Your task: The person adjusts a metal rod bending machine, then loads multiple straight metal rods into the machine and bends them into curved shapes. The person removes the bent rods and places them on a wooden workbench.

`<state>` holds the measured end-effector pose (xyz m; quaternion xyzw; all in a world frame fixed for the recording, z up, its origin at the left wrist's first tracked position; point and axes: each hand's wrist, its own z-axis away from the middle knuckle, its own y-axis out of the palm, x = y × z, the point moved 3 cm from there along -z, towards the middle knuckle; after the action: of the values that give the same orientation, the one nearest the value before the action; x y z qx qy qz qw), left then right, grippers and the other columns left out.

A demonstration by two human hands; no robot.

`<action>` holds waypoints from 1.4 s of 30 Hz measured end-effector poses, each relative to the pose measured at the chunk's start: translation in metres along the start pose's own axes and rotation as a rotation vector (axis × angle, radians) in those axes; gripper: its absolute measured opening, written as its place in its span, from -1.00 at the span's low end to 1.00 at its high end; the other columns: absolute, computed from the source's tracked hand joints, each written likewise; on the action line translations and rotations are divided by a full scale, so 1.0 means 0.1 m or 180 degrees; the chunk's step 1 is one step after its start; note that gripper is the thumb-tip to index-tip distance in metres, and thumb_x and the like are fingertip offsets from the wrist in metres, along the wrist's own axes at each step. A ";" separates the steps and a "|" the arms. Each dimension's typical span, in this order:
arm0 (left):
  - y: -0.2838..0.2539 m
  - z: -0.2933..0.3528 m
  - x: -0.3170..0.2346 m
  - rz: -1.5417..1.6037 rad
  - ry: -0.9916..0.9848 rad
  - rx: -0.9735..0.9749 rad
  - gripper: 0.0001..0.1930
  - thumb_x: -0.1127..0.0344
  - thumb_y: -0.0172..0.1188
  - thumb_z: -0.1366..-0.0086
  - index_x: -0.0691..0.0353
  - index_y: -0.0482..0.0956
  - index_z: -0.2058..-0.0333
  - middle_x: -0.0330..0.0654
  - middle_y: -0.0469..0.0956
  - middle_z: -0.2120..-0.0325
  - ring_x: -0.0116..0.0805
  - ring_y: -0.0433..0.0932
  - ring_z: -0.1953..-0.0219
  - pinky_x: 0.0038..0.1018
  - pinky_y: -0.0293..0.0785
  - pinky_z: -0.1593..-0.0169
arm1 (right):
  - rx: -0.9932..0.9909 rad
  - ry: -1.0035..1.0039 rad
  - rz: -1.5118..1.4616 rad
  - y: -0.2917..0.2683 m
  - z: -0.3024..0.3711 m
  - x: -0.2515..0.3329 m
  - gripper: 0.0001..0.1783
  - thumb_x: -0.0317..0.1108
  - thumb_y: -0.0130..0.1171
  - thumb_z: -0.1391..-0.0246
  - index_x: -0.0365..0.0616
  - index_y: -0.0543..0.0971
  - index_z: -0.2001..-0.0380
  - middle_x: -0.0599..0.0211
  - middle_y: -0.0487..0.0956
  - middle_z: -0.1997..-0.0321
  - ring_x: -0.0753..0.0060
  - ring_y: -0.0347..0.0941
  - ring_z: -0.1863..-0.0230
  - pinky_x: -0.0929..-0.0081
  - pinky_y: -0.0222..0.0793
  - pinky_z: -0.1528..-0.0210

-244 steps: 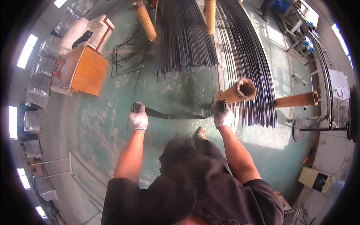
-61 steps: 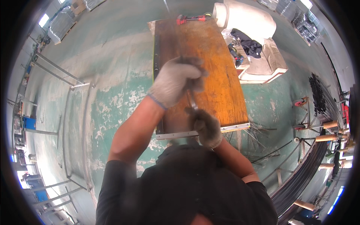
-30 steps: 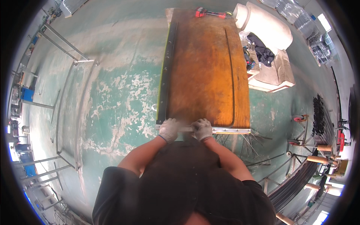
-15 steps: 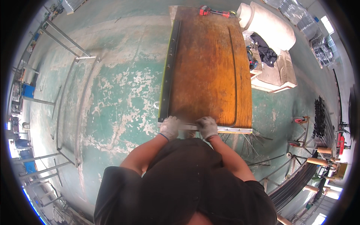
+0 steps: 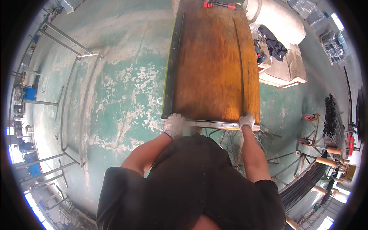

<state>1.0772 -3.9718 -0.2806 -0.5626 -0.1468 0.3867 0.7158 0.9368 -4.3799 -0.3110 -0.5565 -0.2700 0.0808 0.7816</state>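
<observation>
A thin dark rod frame [image 5: 239, 46] lies on the brown wooden tabletop [image 5: 209, 61], its long right side running away from me. At the near left corner, my left hand [image 5: 174, 125], in a white glove, is closed, fingers curled over the table's near edge where the frame's end seems to be. My gloved right hand [image 5: 247, 120] is closed round the frame's near right corner. A pale metal strip [image 5: 212, 124] with holes edges the table between my hands. Along the left edge runs a dark bar [image 5: 173, 65] with several holes. My gloves hide what the fingertips touch.
A red power tool [image 5: 220, 5] lies at the table's far end. Right of the table stand a beige sofa [image 5: 287, 69] with dark cloth on it and a big pale roll [image 5: 281, 25]. A wheeled rack [image 5: 306, 142] with dark rods stands at right, a metal frame [image 5: 82, 111] at left.
My right hand has slid right along the near edge, from the middle to the right corner. The left hand stays near the left corner. The view has shifted slightly.
</observation>
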 end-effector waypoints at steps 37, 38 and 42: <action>-1.16 -0.56 0.00 0.3967 0.0573 0.0426 -0.68 0.22 0.42 -0.52 0.31 0.69 -0.07 -0.19 0.71 0.11 -0.39 0.68 0.07 -0.39 0.63 -0.08 | -0.0810 0.0679 -0.3248 -1.86 3.35 0.97 -0.66 -0.10 0.24 -0.55 -0.15 0.77 0.01 0.45 0.63 0.40 0.53 0.55 0.35 0.40 0.50 0.25; -1.37 -0.48 -0.23 0.4040 0.0841 0.0700 -0.64 0.19 0.43 -0.53 0.34 0.67 -0.11 -0.17 0.69 0.05 -0.34 0.68 0.02 -0.38 0.63 -0.14 | -0.1027 0.0733 -0.3191 -1.77 3.69 0.97 -0.63 -0.07 0.25 -0.53 -0.17 0.77 -0.01 0.35 0.70 0.32 0.45 0.61 0.25 0.33 0.55 0.12; -1.45 -0.12 -1.15 0.3755 0.1557 0.1152 -0.68 0.19 0.41 -0.56 0.33 0.65 -0.04 -0.24 0.63 0.10 -0.41 0.62 0.02 -0.37 0.61 -0.14 | -0.1562 0.1353 -0.3588 -1.64 5.02 1.02 -0.55 -0.02 0.26 -0.55 -0.23 0.74 -0.08 0.25 0.76 0.23 0.48 0.65 0.12 0.32 0.60 -0.03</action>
<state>1.0654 -4.0725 -0.1256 -0.4911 0.4198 0.5935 0.4799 0.7373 -3.9815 -0.0093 -0.4957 -0.3707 -0.5175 0.5907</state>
